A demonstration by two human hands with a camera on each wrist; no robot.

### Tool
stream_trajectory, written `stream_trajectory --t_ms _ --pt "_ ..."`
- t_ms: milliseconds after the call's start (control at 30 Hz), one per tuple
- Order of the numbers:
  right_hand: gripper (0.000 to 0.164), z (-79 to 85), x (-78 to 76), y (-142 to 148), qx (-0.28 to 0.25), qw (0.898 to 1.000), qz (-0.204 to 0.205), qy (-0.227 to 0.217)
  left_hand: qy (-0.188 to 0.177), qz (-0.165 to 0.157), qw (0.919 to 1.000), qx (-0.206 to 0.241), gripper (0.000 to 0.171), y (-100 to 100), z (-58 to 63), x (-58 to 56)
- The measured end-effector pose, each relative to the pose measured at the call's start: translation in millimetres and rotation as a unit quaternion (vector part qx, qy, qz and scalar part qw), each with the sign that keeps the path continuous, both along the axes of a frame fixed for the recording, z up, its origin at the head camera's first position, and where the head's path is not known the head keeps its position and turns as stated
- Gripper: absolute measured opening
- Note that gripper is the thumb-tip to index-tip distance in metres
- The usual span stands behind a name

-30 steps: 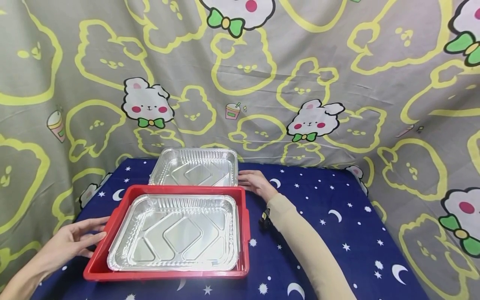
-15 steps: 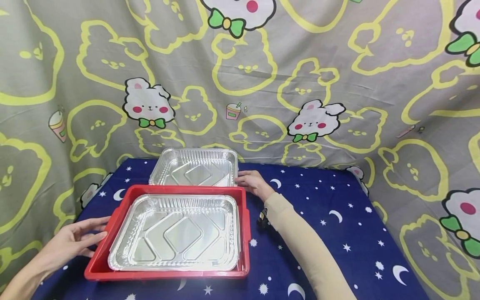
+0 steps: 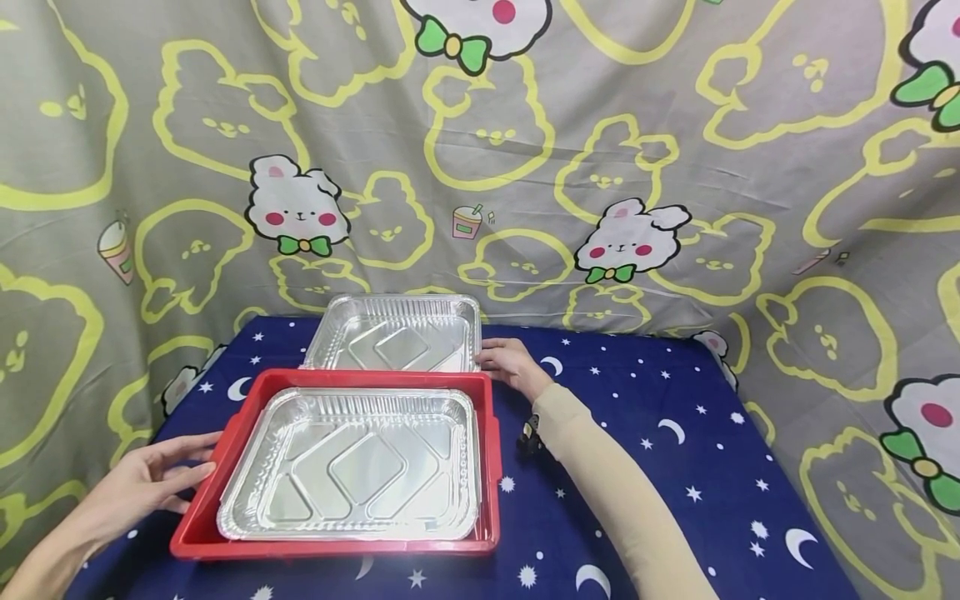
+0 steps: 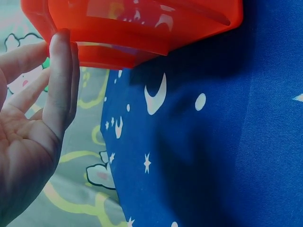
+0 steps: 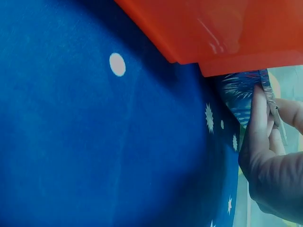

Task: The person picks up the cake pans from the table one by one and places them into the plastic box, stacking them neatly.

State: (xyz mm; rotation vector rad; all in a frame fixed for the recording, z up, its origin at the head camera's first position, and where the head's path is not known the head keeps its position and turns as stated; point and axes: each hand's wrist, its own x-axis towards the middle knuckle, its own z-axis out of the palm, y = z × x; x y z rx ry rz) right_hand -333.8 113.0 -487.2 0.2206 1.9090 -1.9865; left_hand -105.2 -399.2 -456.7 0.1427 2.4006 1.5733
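Observation:
A shallow aluminium foil pan [image 3: 367, 467] sits inside a red plastic tray [image 3: 337, 548] on the near left of the table. My left hand [image 3: 142, 479] is at the tray's left side, its fairly straight fingertips touching the red rim, as the left wrist view [image 4: 42, 99] also shows. Behind the tray stands a second foil pan [image 3: 397, 337], its front hidden by the red rim. My right hand [image 3: 513, 367] pinches the right rim of this rear pan. In the right wrist view, the pan's crimped edge [image 5: 270, 97] lies between the thumb and fingers.
A dark blue cloth [image 3: 645, 500] with white moons and stars covers the table. A grey curtain [image 3: 525, 192] printed with cartoon rabbits hangs close behind the rear pan. A small black device [image 3: 529, 437] hangs at the right wrist.
The rear foil pan has shifted slightly to the right, and my right hand has closed in on its rim. The red tray and left hand stay nearly still.

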Motion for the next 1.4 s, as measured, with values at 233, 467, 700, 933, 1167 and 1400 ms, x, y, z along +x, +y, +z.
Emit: stream_trajectory --t_ms 233,467,700,933,1167,1400 --pt "0.052 4.0 2.8 8 0.003 1.0 0.001 0.017 0.001 0.001 1.0 0.001 0.045 1 0.0 -0.3" --pt "0.055 10.9 6.1 13 -0.009 1.0 0.0 0.03 -0.002 0.005 1.0 -0.005 0.044 1 0.0 0.5" --pt "0.054 15.7 10.4 20 -0.013 0.999 -0.001 0.042 -0.003 0.005 0.9999 -0.011 0.042 0 -0.3 0.8" --pt "0.051 23.7 15.6 26 -0.005 0.998 -0.002 0.061 -0.004 0.007 0.9999 -0.012 0.041 0 -0.5 0.2" --pt "0.052 28.4 19.5 35 -0.003 0.997 -0.004 0.073 -0.006 0.007 0.9999 -0.013 0.041 -1 -1.0 -0.3" --pt "0.05 32.0 23.2 40 -0.02 0.997 -0.006 0.077 0.003 0.003 1.0 -0.008 0.046 -1 -1.6 -0.2"
